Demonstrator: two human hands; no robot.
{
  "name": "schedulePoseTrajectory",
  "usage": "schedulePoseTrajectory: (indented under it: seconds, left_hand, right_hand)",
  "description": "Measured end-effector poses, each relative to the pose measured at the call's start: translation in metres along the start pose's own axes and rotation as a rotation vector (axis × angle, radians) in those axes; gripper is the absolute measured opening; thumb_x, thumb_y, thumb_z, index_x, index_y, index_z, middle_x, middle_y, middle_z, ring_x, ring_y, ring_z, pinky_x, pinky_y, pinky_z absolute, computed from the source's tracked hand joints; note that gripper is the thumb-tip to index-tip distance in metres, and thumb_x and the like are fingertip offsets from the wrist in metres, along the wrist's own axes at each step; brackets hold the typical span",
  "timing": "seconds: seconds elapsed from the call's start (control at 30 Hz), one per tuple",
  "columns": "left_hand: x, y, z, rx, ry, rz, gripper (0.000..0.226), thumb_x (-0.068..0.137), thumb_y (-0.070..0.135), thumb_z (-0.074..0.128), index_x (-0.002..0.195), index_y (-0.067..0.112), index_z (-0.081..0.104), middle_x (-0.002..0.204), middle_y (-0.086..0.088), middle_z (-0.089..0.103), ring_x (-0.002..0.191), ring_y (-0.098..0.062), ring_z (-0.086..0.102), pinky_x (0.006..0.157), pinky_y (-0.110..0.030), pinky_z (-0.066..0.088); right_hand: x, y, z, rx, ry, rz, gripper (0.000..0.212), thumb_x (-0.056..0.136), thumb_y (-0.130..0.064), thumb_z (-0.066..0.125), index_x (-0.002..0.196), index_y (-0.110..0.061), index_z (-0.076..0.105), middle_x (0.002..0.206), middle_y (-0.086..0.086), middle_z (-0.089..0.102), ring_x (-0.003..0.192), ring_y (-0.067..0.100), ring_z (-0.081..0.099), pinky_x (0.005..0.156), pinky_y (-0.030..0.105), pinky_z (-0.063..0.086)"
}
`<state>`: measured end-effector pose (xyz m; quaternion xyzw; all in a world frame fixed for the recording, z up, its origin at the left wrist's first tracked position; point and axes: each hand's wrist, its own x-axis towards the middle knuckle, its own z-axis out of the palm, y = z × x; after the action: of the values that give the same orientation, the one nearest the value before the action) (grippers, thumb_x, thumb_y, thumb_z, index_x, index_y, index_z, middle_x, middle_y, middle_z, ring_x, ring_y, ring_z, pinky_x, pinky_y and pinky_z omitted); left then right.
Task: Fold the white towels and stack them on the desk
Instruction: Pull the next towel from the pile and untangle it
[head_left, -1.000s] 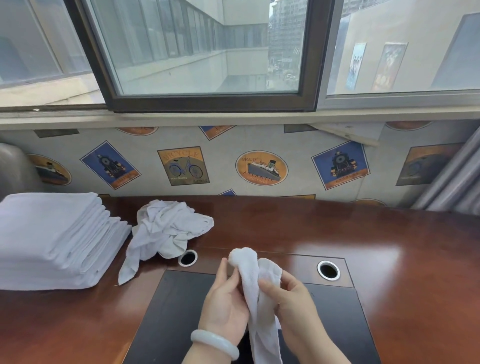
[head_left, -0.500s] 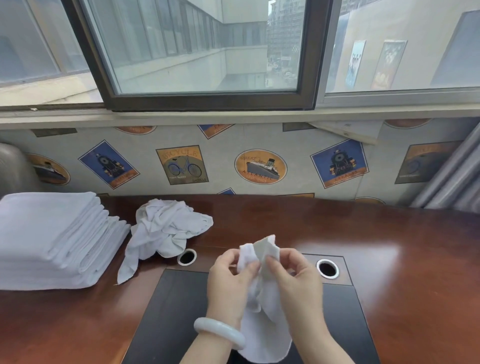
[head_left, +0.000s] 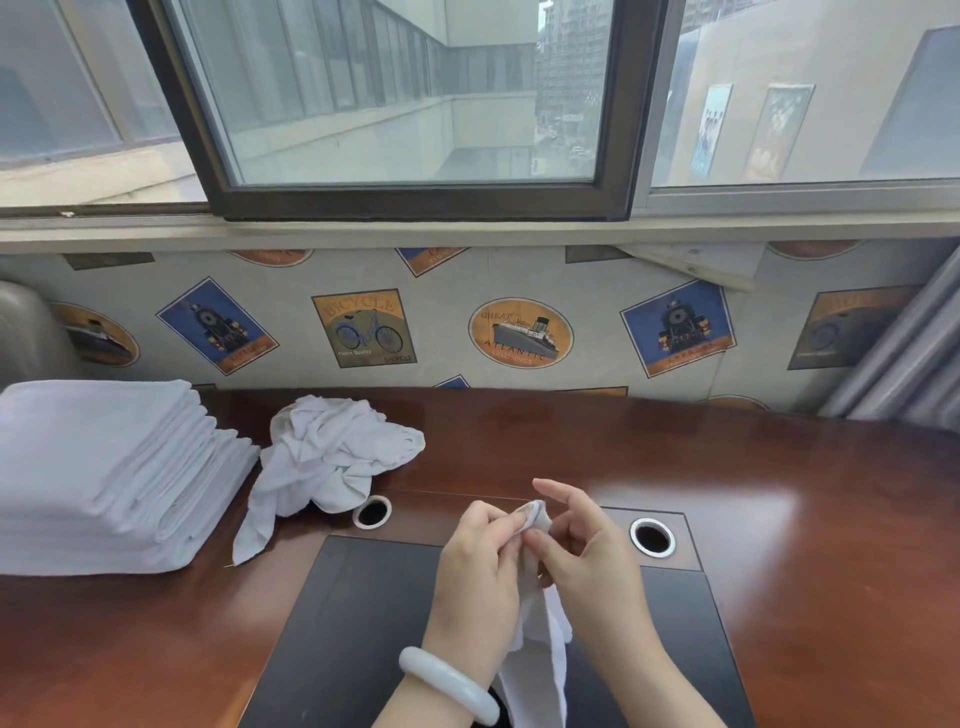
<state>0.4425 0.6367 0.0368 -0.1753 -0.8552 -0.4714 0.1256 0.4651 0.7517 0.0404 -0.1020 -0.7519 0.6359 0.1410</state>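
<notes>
Head: crumpled towel (head_left: 332, 457) beside folded stack (head_left: 104, 467)

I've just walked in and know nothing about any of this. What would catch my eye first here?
Front and centre, the left hand and right hand pinch the top corner of a white towel that hangs down over the desk. At the far left sits a tall stack of folded towels, with a crumpled towel lying right beside it.
</notes>
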Motion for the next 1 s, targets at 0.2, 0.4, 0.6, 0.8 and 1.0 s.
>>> schedulePoseTrajectory:
  seconds: [0.2, 0.4, 0.6, 0.8, 1.0]
  left_hand:
    - [0.003, 0.001, -0.006, -0.014, -0.029, 0.018, 0.018, 0.093, 0.004, 0.062, 0.098, 0.015, 0.075, 0.087, 0.011, 0.062, 0.087, -0.001, 0.059, 0.070, -0.005, 0.040]
    - [0.002, -0.007, -0.006, 0.125, -0.064, 0.099, 0.026, 0.093, 0.008, 0.055, 0.080, 0.027, 0.042, 0.079, 0.013, 0.048, 0.075, -0.007, 0.047, 0.062, -0.024, 0.043]
    - [-0.002, -0.038, -0.002, 0.394, -0.106, 0.071, 0.045, 0.079, -0.012, 0.062, 0.106, 0.022, 0.070, 0.091, 0.009, 0.058, 0.086, -0.012, 0.056, 0.066, -0.029, 0.051]
    - [0.004, -0.040, -0.011, 0.484, -0.188, -0.290, 0.045, 0.094, 0.002, 0.037, 0.122, 0.028, 0.062, 0.111, 0.004, 0.057, 0.102, -0.019, 0.058, 0.084, -0.027, 0.048]
    - [0.041, -0.054, -0.040, 0.048, -0.231, -0.609, 0.048, 0.086, -0.006, 0.045, 0.090, 0.027, 0.079, 0.100, -0.003, 0.070, 0.072, -0.029, 0.072, 0.071, -0.033, 0.060]
  right_hand:
    - [0.003, -0.005, -0.009, 0.216, -0.111, 0.086, 0.026, 0.083, 0.008, 0.068, 0.096, -0.014, 0.073, 0.059, 0.006, 0.060, 0.056, 0.019, 0.059, 0.056, 0.028, 0.052]
    - [0.015, -0.013, -0.015, 0.417, 0.066, 0.154, 0.005, 0.085, 0.005, 0.069, 0.085, 0.001, 0.066, 0.070, 0.019, 0.067, 0.058, 0.025, 0.062, 0.060, 0.029, 0.056]
    - [0.042, -0.061, -0.036, 0.547, 0.166, 0.041, 0.006, 0.086, 0.004, 0.068, 0.085, 0.001, 0.064, 0.073, 0.016, 0.067, 0.057, 0.024, 0.066, 0.062, 0.026, 0.059]
    - [0.076, -0.106, -0.075, 0.540, 0.243, -0.109, 0.008, 0.085, 0.003, 0.070, 0.084, -0.003, 0.064, 0.076, 0.016, 0.067, 0.063, 0.025, 0.068, 0.063, 0.022, 0.057]
    - [0.099, -0.075, -0.118, 0.287, 0.287, 0.014, 0.010, 0.083, 0.004, 0.071, 0.081, -0.001, 0.063, 0.079, 0.020, 0.067, 0.059, 0.026, 0.071, 0.058, 0.022, 0.058]
